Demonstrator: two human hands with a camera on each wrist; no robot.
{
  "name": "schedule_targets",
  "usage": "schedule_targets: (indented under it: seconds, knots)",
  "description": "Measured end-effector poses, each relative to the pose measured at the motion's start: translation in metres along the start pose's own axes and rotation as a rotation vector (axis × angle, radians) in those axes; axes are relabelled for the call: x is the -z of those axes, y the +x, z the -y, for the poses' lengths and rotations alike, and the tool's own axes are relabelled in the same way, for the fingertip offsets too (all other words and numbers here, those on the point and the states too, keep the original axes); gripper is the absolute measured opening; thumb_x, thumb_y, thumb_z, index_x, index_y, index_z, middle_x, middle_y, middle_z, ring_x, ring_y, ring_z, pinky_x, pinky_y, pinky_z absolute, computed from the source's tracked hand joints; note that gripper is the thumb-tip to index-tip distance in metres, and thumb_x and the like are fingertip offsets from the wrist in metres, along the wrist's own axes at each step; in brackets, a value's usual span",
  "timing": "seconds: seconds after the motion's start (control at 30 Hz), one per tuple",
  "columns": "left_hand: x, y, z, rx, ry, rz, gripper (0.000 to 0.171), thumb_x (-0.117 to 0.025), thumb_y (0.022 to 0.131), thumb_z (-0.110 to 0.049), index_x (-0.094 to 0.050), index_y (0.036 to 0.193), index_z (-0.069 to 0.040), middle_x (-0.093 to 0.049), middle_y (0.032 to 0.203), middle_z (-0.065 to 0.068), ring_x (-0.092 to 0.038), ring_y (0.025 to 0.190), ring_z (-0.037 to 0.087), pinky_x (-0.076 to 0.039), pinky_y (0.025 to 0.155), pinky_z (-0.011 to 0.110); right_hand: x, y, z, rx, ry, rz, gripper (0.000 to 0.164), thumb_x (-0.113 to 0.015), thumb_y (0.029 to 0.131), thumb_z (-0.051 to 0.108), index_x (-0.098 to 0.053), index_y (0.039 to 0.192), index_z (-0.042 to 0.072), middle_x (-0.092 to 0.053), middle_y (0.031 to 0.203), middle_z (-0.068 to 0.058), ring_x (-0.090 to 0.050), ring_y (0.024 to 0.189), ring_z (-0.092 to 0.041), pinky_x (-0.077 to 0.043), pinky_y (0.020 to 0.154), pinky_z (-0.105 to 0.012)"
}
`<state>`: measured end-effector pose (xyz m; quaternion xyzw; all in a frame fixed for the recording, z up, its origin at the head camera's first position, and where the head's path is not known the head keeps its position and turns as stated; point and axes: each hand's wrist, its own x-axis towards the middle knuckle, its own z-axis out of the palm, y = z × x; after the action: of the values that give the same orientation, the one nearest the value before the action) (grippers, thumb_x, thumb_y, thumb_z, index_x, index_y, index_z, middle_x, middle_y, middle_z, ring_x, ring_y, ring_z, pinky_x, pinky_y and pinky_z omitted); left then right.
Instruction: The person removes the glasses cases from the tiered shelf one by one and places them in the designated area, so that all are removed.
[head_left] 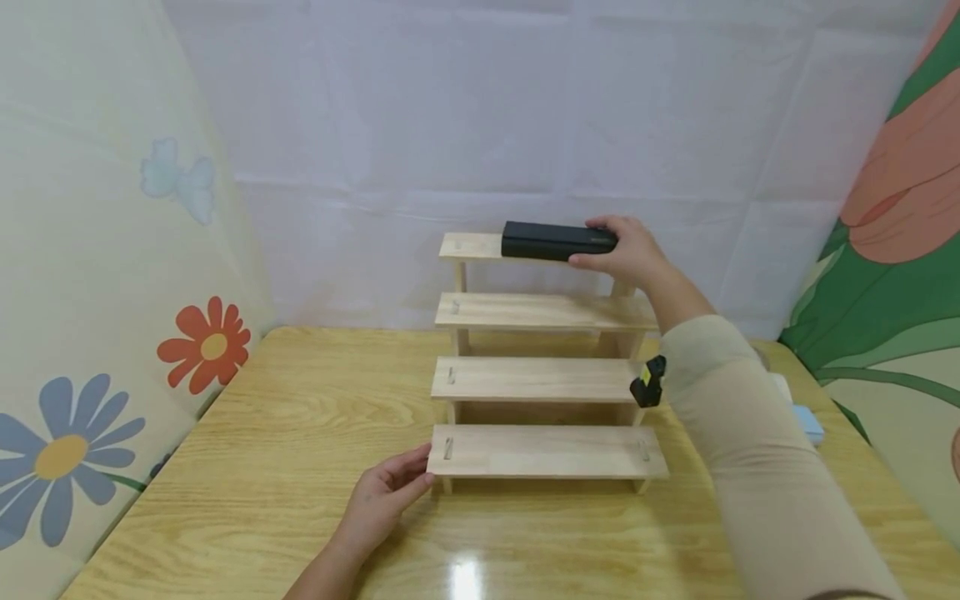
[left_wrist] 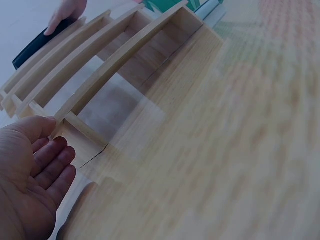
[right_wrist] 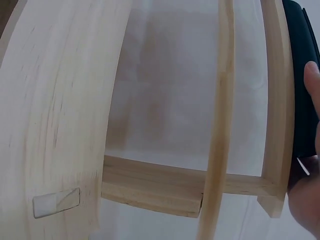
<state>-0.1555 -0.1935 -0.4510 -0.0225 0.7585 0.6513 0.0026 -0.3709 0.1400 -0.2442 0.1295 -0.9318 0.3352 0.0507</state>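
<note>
A stepped wooden display rack (head_left: pixel 543 379) with several narrow boards stands on the table. Along its top board lies a long black case (head_left: pixel 547 240), whose kind I cannot tell. My right hand (head_left: pixel 626 250) grips the right end of this case, thumb in front and fingers behind. In the right wrist view, the case (right_wrist: pixel 302 90) sits against the top board, and only part of the hand shows. My left hand (head_left: pixel 386 496) pinches the left end of the lowest board. Seen from the left wrist, the thumb of that hand (left_wrist: pixel 30 170) meets the board's corner, with the other fingers curled below.
Light blue and white items (head_left: pixel 808 423) lie right of the rack, partly hidden by the right sleeve (head_left: pixel 750 442). A small black and yellow device (head_left: pixel 648 382) is at the right wrist. A white cloth (head_left: pixel 397 125) hangs behind the wooden table (head_left: pixel 300 433).
</note>
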Motion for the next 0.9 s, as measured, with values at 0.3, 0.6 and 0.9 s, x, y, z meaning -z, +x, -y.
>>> schedule_targets:
  seconds: [0.3, 0.6, 0.9]
  knots:
    - [0.000, -0.001, 0.000, -0.008, 0.006, -0.008, 0.041, -0.069, 0.087, -0.001, -0.060, 0.126, 0.006, -0.068, 0.116, 0.022, -0.066, 0.092, 0.003, -0.055, 0.080, 0.016, -0.007, -0.001, -0.001, 0.017, 0.014, -0.044, 0.070, -0.078, 0.082, 0.041, -0.051, 0.141, 0.016, -0.045, 0.144, -0.017, -0.040, 0.132, -0.035, -0.033, 0.114, -0.050]
    - [-0.002, 0.000, 0.000, -0.004, 0.005, -0.003, 0.040, -0.069, 0.087, 0.000, -0.061, 0.126, 0.006, -0.069, 0.116, 0.022, -0.066, 0.092, 0.003, -0.055, 0.080, 0.016, -0.011, -0.007, -0.001, -0.001, 0.038, -0.070, 0.070, -0.078, 0.080, 0.046, -0.052, 0.141, 0.022, -0.045, 0.140, -0.015, -0.040, 0.129, -0.035, -0.036, 0.111, -0.052]
    - [-0.002, 0.001, 0.000, -0.010, 0.014, -0.002, 0.041, -0.070, 0.087, -0.002, -0.061, 0.126, 0.005, -0.069, 0.117, 0.022, -0.066, 0.093, 0.003, -0.055, 0.081, 0.016, -0.005, -0.017, 0.000, 0.020, 0.046, -0.094, 0.070, -0.078, 0.081, 0.045, -0.052, 0.141, 0.023, -0.043, 0.146, -0.013, -0.037, 0.135, -0.035, -0.033, 0.113, -0.054]
